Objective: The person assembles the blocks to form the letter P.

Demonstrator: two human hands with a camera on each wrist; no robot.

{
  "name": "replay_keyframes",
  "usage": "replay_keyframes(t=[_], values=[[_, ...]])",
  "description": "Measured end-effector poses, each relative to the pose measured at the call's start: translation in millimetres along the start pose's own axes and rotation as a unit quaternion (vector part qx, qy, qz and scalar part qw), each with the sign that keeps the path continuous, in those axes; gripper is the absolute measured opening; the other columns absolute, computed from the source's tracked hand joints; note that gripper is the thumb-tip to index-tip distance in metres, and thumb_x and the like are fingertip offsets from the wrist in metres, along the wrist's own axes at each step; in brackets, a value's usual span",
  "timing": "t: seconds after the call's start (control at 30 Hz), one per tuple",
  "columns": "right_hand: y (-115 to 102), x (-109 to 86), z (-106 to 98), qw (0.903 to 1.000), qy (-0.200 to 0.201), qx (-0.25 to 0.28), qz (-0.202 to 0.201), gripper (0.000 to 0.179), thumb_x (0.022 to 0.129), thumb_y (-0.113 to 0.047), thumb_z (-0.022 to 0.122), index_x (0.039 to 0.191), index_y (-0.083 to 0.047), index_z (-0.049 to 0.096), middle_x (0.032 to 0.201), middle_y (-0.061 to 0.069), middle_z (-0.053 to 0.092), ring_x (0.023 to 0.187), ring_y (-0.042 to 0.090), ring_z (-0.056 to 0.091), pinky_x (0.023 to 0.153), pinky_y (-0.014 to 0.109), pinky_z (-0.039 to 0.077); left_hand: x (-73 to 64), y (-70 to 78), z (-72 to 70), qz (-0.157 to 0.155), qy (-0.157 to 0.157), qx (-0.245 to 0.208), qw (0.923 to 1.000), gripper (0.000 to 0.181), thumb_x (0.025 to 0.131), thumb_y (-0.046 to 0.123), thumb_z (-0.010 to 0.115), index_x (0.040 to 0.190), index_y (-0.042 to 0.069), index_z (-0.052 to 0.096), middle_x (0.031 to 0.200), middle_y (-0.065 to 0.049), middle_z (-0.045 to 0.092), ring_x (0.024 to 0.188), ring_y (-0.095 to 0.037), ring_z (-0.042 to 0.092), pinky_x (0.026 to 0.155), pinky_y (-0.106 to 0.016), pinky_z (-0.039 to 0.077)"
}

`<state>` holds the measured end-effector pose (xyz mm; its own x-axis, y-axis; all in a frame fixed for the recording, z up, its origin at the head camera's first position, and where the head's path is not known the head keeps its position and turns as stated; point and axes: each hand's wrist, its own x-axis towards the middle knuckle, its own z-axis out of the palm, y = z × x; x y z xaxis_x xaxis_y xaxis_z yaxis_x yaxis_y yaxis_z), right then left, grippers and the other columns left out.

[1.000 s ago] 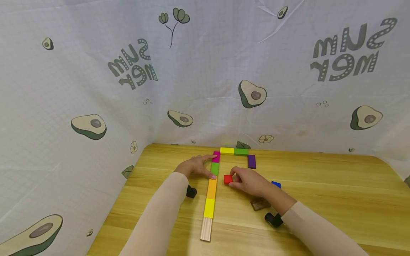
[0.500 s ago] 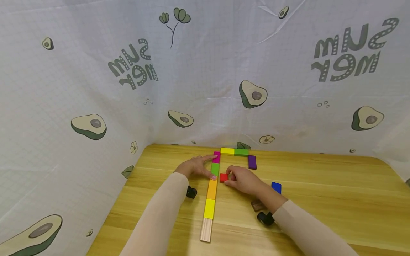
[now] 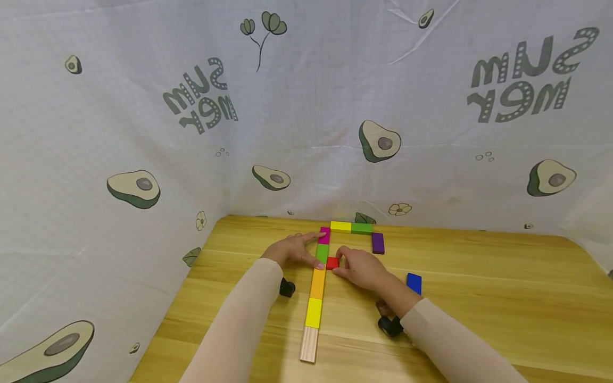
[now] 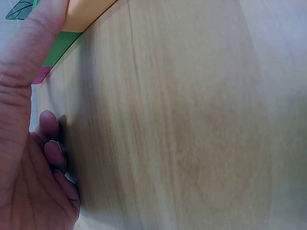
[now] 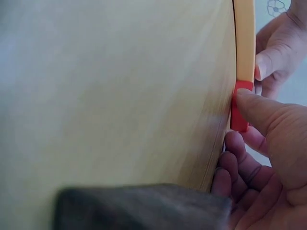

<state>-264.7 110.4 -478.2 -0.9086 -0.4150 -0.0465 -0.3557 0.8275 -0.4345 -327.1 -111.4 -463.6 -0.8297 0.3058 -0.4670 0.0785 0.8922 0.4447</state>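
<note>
A column of flat wooden blocks runs toward the viewer: magenta (image 3: 325, 234), green (image 3: 322, 252), orange (image 3: 318, 283), yellow (image 3: 313, 313) and plain wood (image 3: 308, 344). My left hand (image 3: 293, 249) rests along its upper part, index fingertip on the magenta block and straight thumb near the green-orange joint. Between thumb and index finger, my right hand (image 3: 361, 267) pinches a small red block (image 3: 332, 263). That block lies flat against the column's right side, beside the green-orange joint. In the right wrist view, its end meets the orange block (image 5: 245, 43).
Behind, a yellow block (image 3: 340, 227) and a green block (image 3: 361, 228) form a row, with a purple block (image 3: 378, 243) at its right end. A blue block (image 3: 414, 283) and a dark brown block (image 3: 383, 307) lie by the right forearm. A printed curtain (image 3: 306, 106) hangs behind the table.
My right hand has slid the red block left and slightly away from me, up to the column. The left hand has stayed in place.
</note>
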Motion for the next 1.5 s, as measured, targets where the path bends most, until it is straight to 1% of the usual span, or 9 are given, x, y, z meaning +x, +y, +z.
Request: replay_keyframes(t=[0.13,0.4,0.77,1.0,1.27,1.5], values=[[0.6,0.7,0.6,0.9998,0.01,-0.013,-0.007,0.033,0.094,-0.035,0.075,0.114,-0.013,0.062,0.069,-0.004,0.055,0.059,0.012,0.049,0.055,0.026,0.041,-0.5,1.1,-1.2,0.007,0.002,0.006,1.0,0.1,0.073,0.066,0.083,0.157,0.049,0.03,0.17,-0.012,0.024,0.157,-0.038,0.021,0.119,-0.071,0.027],[0.5,1.4,-0.5,0.9998,0.011,-0.014,-0.006,0.033,0.094,-0.035,0.074,0.115,-0.013,0.062,0.07,-0.004,0.055,0.06,0.013,0.049,0.056,0.026,0.041,-0.2,0.9,-1.6,0.005,0.002,0.008,1.0,0.1,0.073,0.067,0.082,0.157,0.049,0.03,0.17,-0.011,0.024,0.157,-0.038,0.021,0.119,-0.071,0.027],[0.8,-2.1,0.3,0.9999,0.011,0.005,0.008,0.037,0.093,-0.037,0.075,0.117,-0.013,0.062,0.071,-0.005,0.055,0.06,0.012,0.049,0.056,0.025,0.04,0.2,1.2,-1.4,0.003,-0.002,0.0,1.0,0.102,0.072,0.067,0.083,0.157,0.049,0.03,0.171,-0.012,0.022,0.158,-0.038,0.019,0.119,-0.072,0.025],[1.4,-2.5,1.2,0.9999,0.016,0.004,0.004,0.034,0.094,-0.036,0.074,0.117,-0.013,0.063,0.071,-0.004,0.055,0.06,0.012,0.048,0.056,0.025,0.04,0.4,1.1,-0.9,-0.003,-0.002,-0.006,1.0,0.102,0.071,0.066,0.084,0.157,0.049,0.03,0.17,-0.013,0.023,0.156,-0.039,0.021,0.118,-0.072,0.026],[2.5,-0.6,3.3,0.9998,0.02,0.001,0.01,0.032,0.095,-0.035,0.073,0.116,-0.013,0.063,0.071,-0.004,0.055,0.06,0.014,0.049,0.056,0.027,0.04,0.2,0.7,0.0,-0.003,-0.004,-0.007,1.0,0.103,0.071,0.068,0.083,0.157,0.05,0.03,0.17,-0.013,0.023,0.156,-0.04,0.022,0.117,-0.073,0.027],[3.4,-1.3,3.1,0.9998,0.016,0.009,0.006,0.036,0.094,-0.035,0.074,0.119,-0.012,0.062,0.07,-0.004,0.055,0.059,0.013,0.049,0.056,0.026,0.04,3.1,-1.1,0.8,0.001,-0.006,-0.007,1.0,0.104,0.07,0.068,0.084,0.157,0.05,0.029,0.17,-0.013,0.023,0.156,-0.04,0.021,0.117,-0.073,0.027]])
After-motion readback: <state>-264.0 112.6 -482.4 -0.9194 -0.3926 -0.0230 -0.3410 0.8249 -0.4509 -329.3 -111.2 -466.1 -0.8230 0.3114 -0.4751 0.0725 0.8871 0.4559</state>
